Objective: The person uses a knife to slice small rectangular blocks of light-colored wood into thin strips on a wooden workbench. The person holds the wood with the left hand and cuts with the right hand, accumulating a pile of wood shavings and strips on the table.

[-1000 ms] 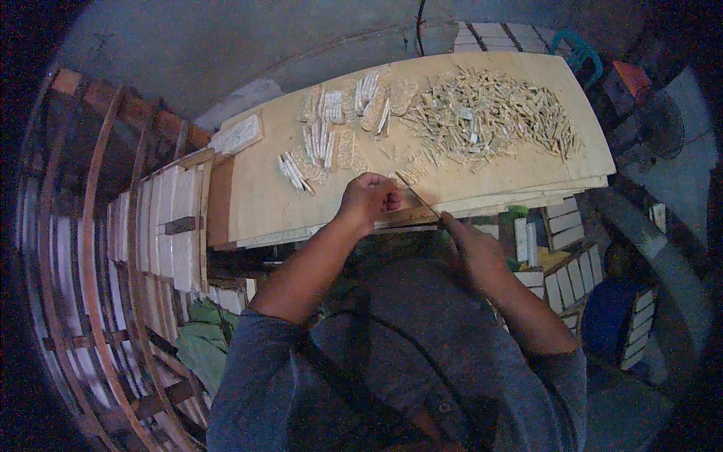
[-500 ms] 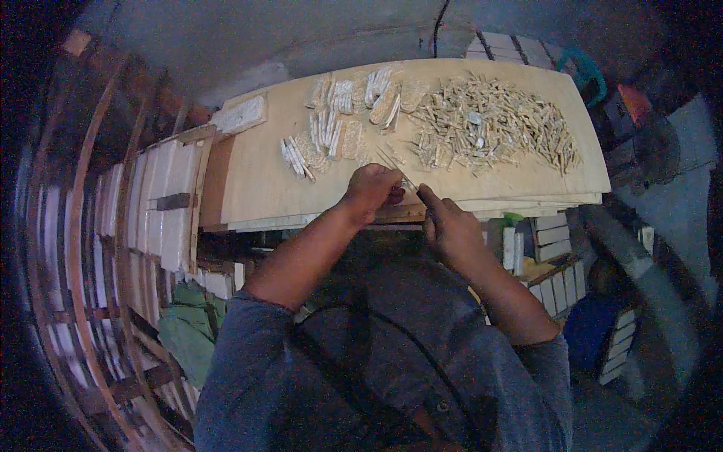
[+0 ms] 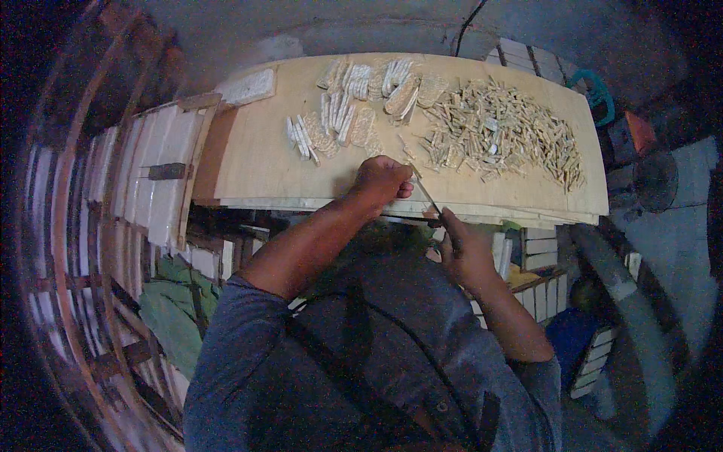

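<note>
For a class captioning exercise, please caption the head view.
Right hand holding a slim tool angled toward the left hand, at a board bearing heaped pale pieces.

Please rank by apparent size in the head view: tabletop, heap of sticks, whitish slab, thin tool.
1. Tabletop
2. Heap of sticks
3. Whitish slab
4. Thin tool, in the right hand
</note>
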Available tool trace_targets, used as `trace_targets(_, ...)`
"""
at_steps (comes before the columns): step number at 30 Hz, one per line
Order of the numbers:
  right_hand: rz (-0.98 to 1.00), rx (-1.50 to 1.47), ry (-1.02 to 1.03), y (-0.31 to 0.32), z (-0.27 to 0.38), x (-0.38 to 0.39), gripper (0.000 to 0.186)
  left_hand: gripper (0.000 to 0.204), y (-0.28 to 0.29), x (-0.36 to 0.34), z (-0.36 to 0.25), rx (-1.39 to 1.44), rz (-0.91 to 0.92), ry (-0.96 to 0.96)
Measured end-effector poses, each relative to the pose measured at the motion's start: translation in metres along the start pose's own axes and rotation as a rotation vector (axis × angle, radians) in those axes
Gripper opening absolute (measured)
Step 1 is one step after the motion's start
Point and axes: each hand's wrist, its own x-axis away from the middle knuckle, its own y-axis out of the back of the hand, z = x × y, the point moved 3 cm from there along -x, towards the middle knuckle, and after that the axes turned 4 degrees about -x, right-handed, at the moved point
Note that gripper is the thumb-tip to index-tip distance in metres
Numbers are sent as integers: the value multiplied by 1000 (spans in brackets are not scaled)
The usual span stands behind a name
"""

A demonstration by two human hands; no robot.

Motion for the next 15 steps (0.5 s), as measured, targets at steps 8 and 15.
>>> trace_targets(8,3,-16,-93,16,8,-1,57,17,3,-9,5,176,8,37)
trace_targets(15,-163,41,173,2,10,-5,51,27,6,-11,10,126,28,113)
